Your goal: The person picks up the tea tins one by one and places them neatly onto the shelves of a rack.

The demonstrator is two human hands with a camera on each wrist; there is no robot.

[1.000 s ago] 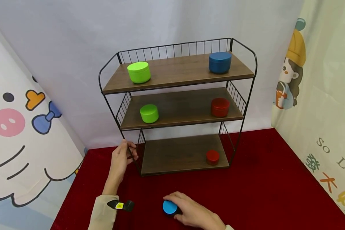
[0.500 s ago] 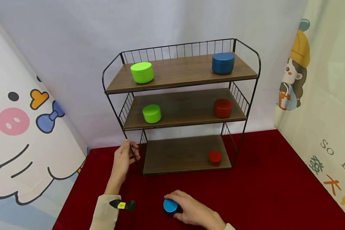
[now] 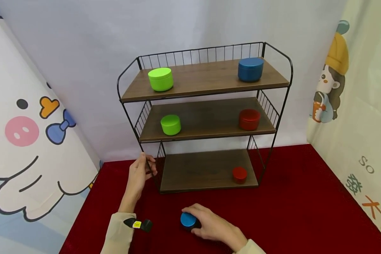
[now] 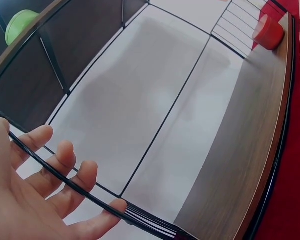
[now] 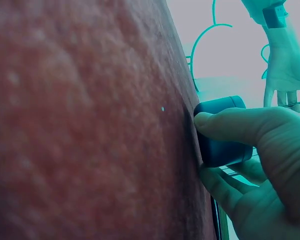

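Observation:
In the head view, a three-tier rack [image 3: 209,135] with brown boards and black wire sides stands upright on the red cloth. My left hand [image 3: 140,173] holds its left front post low down, thumb in front and fingers behind. The left wrist view shows these bent fingers [image 4: 65,155] along the black wire. In front of the rack, my right hand [image 3: 213,224] grips a small round blue tin [image 3: 188,219] from its right side. Thumb and fingers lie around the dark side of the tin [image 5: 222,132] in the right wrist view, close to the cloth.
Green round tins sit at the left of the top [image 3: 161,79] and middle boards [image 3: 170,125]. A larger blue tin [image 3: 250,70] sits top right. Red tins are at the right of the middle [image 3: 249,119] and bottom boards [image 3: 239,175]. Printed curtains [image 3: 35,134] flank both sides.
The head view has shifted, so the rack appears farther right. My right hand and the blue tin have moved slightly toward the rack. The left hand keeps its hold on the post.

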